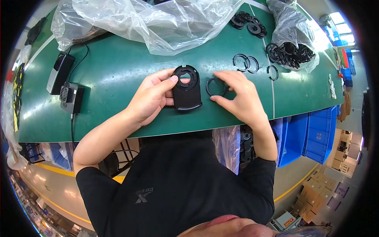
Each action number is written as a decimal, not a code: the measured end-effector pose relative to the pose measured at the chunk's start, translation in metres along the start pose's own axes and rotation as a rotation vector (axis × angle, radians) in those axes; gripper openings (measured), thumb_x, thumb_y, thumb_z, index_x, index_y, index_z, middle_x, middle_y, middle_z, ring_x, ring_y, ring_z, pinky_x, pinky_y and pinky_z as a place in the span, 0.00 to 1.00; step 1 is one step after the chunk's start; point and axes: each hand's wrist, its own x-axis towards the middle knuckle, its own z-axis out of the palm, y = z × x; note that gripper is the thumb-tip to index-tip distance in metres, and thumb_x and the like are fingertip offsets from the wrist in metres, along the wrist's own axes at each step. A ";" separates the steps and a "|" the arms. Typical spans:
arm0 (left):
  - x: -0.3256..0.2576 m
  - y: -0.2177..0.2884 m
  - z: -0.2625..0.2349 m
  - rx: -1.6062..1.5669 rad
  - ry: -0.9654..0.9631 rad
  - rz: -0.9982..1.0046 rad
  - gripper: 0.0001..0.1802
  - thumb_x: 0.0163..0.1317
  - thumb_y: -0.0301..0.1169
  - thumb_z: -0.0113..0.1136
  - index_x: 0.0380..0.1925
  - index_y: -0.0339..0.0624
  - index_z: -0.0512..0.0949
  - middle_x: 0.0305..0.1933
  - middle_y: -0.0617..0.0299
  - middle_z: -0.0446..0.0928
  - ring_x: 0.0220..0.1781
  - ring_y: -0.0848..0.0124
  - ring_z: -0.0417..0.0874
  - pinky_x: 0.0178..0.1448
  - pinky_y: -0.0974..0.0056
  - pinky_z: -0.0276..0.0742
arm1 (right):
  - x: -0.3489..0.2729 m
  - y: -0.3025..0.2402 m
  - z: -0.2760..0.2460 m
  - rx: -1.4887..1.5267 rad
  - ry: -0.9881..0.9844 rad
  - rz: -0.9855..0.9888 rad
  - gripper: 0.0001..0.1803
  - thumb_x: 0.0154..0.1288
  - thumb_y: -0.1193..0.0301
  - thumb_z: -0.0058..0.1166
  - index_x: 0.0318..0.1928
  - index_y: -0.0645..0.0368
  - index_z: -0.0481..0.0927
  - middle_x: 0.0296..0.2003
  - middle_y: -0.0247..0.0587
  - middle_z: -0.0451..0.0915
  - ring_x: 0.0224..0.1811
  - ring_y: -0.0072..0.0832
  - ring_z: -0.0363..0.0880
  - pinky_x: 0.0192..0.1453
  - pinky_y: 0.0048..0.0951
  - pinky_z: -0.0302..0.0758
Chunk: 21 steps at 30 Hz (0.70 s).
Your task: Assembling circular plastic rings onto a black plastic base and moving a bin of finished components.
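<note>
My left hand (152, 94) grips a flat black plastic part (187, 98) by its left side, thumb on top. This part has a round ring-shaped end with a hole through it and a straight lower edge. Just to its right, my right hand (241, 94) pinches a thin black ring (211, 87) between thumb and fingers, slightly apart from the part. The ring's far side is partly hidden by my fingers. Two loose black rings (253, 64) overlap on the green table beyond my right hand, and another black ring (272, 72) lies farther right.
A large clear plastic bag (158, 31) spreads across the far side of the table (130, 71). Round black parts (254, 28) are piled at the far right, beside an opened bag of black rings (292, 53). A corded black device (72, 96) sits left. Blue crates (319, 134) stand below the right edge.
</note>
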 end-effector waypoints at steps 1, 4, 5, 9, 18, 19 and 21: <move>0.000 -0.001 0.000 0.010 -0.007 -0.001 0.19 0.66 0.33 0.47 0.54 0.34 0.66 0.49 0.56 0.75 0.44 0.68 0.80 0.50 0.61 0.78 | -0.001 0.000 0.003 0.022 -0.035 0.039 0.28 0.41 0.75 0.65 0.48 0.63 0.74 0.42 0.46 0.77 0.45 0.42 0.72 0.50 0.35 0.70; -0.001 -0.002 -0.001 0.036 -0.009 0.008 0.19 0.66 0.34 0.47 0.52 0.34 0.67 0.48 0.56 0.75 0.44 0.68 0.80 0.50 0.61 0.78 | -0.001 -0.003 0.007 0.009 -0.007 0.039 0.28 0.41 0.75 0.65 0.48 0.64 0.74 0.42 0.47 0.77 0.45 0.42 0.72 0.49 0.35 0.71; -0.001 -0.002 -0.001 0.055 -0.010 0.014 0.18 0.66 0.34 0.47 0.52 0.33 0.67 0.48 0.56 0.76 0.44 0.68 0.81 0.50 0.61 0.78 | -0.001 -0.003 0.008 0.010 -0.008 0.039 0.28 0.41 0.75 0.65 0.48 0.64 0.74 0.42 0.47 0.77 0.45 0.42 0.72 0.49 0.35 0.71; -0.003 0.000 0.001 0.051 -0.010 -0.007 0.17 0.67 0.33 0.46 0.51 0.33 0.67 0.48 0.57 0.76 0.44 0.69 0.80 0.50 0.62 0.78 | -0.001 -0.004 0.010 -0.020 0.041 0.046 0.29 0.40 0.76 0.66 0.48 0.65 0.74 0.40 0.48 0.78 0.44 0.42 0.73 0.49 0.33 0.72; -0.003 -0.001 0.001 -0.054 -0.098 -0.050 0.20 0.67 0.30 0.41 0.57 0.33 0.64 0.51 0.56 0.74 0.48 0.66 0.79 0.54 0.60 0.76 | 0.010 -0.032 0.006 0.301 0.145 -0.031 0.32 0.40 0.81 0.65 0.52 0.67 0.72 0.43 0.50 0.78 0.46 0.34 0.78 0.50 0.29 0.75; -0.004 0.000 0.002 -0.055 -0.130 -0.049 0.20 0.67 0.30 0.43 0.56 0.33 0.64 0.52 0.56 0.73 0.49 0.65 0.79 0.54 0.59 0.76 | 0.012 -0.035 0.008 0.235 0.130 -0.071 0.32 0.40 0.81 0.65 0.51 0.67 0.72 0.43 0.50 0.78 0.46 0.34 0.78 0.49 0.30 0.75; -0.003 0.000 0.001 -0.050 -0.185 -0.040 0.20 0.66 0.31 0.44 0.56 0.32 0.64 0.53 0.55 0.72 0.51 0.64 0.77 0.55 0.58 0.75 | 0.017 -0.038 0.015 0.147 0.134 -0.125 0.31 0.40 0.81 0.65 0.50 0.66 0.73 0.42 0.49 0.78 0.45 0.35 0.78 0.47 0.30 0.76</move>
